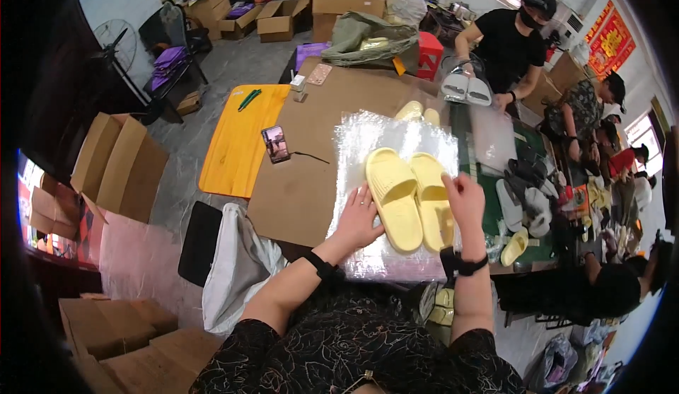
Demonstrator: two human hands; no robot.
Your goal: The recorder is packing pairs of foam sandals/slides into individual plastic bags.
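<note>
Lying side by side on shiny, crinkled plastic [348,155]: pale yellow slippers [395,191]. Look light, smooth, softly flexible, hard to damage; best taken by the broad straps or thick sole edges, with likely slippery plastic underneath. With left hand [359,218] loosely spread beside one slipper, clasping nothing; with right hand [467,197] curled near the other's strap, cannot tell whether gripping.

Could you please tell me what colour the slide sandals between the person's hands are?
The slide sandals are pale yellow, seen best in the head view.
</note>
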